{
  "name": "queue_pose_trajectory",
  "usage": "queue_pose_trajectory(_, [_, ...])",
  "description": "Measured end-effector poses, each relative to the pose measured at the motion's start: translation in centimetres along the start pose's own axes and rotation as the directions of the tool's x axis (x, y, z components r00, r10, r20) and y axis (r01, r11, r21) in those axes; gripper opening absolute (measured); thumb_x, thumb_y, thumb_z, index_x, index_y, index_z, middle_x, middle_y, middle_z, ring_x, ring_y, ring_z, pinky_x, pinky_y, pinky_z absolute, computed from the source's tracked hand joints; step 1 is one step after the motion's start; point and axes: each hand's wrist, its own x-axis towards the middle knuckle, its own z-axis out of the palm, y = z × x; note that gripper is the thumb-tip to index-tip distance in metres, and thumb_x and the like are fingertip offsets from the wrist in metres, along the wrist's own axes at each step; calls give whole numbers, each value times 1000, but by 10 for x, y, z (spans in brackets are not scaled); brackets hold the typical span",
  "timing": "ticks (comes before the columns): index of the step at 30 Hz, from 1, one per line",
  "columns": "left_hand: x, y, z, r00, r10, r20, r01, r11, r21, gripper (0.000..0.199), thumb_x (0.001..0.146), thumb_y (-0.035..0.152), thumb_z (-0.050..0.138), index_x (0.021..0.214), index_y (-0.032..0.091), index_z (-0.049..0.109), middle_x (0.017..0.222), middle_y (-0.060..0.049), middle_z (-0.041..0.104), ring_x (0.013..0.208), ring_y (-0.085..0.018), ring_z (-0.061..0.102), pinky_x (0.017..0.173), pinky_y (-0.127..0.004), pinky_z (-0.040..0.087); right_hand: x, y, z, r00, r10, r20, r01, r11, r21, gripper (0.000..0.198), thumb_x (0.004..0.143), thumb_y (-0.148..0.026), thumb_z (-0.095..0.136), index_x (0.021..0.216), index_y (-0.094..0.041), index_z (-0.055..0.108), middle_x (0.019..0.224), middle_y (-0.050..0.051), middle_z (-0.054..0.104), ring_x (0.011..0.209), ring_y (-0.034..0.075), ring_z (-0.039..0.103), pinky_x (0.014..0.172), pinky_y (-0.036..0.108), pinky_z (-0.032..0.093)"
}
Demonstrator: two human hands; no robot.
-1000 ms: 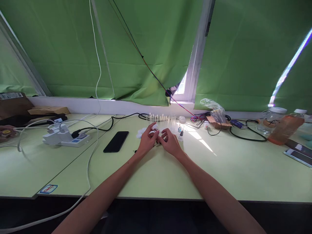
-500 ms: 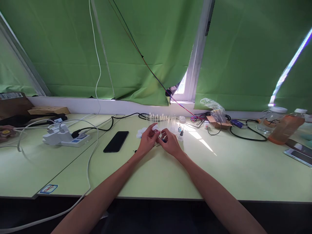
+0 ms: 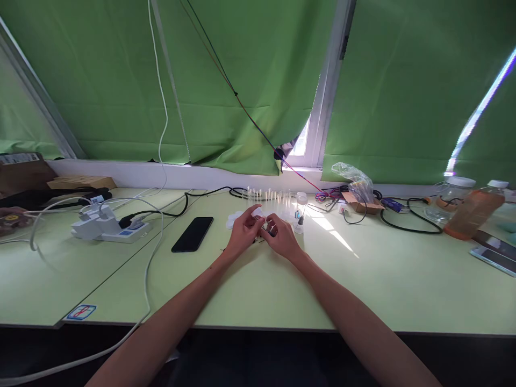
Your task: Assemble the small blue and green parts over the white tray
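Desk [image 3: 382, 290] space fills the lower half of the head view I am watching, so I take the two hands as the centre of my dial. From where I sit, the left hand [image 3: 243, 230] and the right hand [image 3: 282, 236] meet there, fingers curled in and pinched narrow around a small piece [image 3: 269, 231]. That piece is at the dial's centre, mostly covered by the fingers, and I cannot tell its exact form.

Just beyond the hands, around twelve to one o'clock, I see a cluster of thin clear tubes [image 3: 278, 201] standing upright. White round caps [image 3: 233, 220] lie close by between nine and ten. Between two and three, near the right hand, a small clear vial [image 3: 299, 228] has dark and blue bits at it.

At nine o'clock I have a black phone [image 3: 192, 234] flat on the desk, and farther out the same way a white power strip [image 3: 133, 232] with plugs in it. Between two and three, well apart from the hands, sits an open cardboard box [image 3: 368, 206] with a clear plastic bag [image 3: 358, 185] on it. An orange-tinted bottle [image 3: 472, 215] leans at three.
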Motion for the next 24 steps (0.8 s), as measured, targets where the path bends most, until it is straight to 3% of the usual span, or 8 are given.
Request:
queue_pose_trajectory(11, [-1, -1, 1, 1000, 2, -13, -2, 999, 43, 56, 80, 49, 64, 126, 19, 58, 78, -2, 63, 59, -11, 55, 53, -23, 47, 0, 0, 0, 1000, 10, 15, -10, 1000, -5, 22, 81, -38, 61, 90, -22, 51, 71, -2, 57, 57, 12, 49, 56, 24, 40])
queue_pose_trajectory(16, [-3, 0, 3, 999, 4, -48, 3, 989, 145, 51, 83, 46, 62, 127, 20, 57, 77, -1, 63, 62, -12, 57, 56, -23, 47, 0, -1, -1, 1000, 22, 21, -22, 1000, -5, 18, 80, -35, 60, 90, -22, 52, 73, -1, 58, 60, 13, 52, 57, 25, 42])
queue_pose_trajectory(24, [-4, 0, 6, 999, 5, -49, 3, 989, 147, 60, 84, 46, 60, 139, 27, 43, 91, -1, 61, 66, -11, 60, 58, -22, 50, 0, 1, 1, 999, 34, 26, -35, 999, 11, 19, 81, -34, 57, 94, -21, 55, 78, 1, 62, 63, 14, 56, 59, 26, 45])
